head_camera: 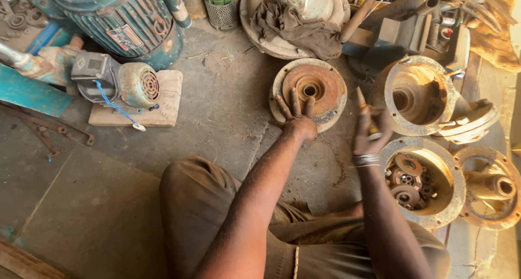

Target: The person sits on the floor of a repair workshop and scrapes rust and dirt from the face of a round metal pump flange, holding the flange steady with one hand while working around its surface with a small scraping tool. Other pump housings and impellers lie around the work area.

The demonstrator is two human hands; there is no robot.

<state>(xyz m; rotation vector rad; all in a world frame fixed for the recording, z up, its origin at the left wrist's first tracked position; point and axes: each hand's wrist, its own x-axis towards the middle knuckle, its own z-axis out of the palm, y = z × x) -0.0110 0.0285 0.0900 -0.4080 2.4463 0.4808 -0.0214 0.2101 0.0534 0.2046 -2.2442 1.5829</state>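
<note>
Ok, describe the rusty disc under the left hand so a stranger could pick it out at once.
Start at the big teal ribbed motor at top left, then move right across the concrete floor. The rusty disc lies flat under the left hand. Unlike the deep, bowl-shaped housings to its right, it is shallow with a small centre hole.

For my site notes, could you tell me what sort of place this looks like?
Probably a motor or pump repair workshop: a ribbed electric motor stands on the concrete floor, rusty round housings lie around, and the left hand rests on a rusty flange.

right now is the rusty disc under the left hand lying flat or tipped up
Flat: the rusty disc lies face-up on the floor, left hand resting on its near rim.
</note>
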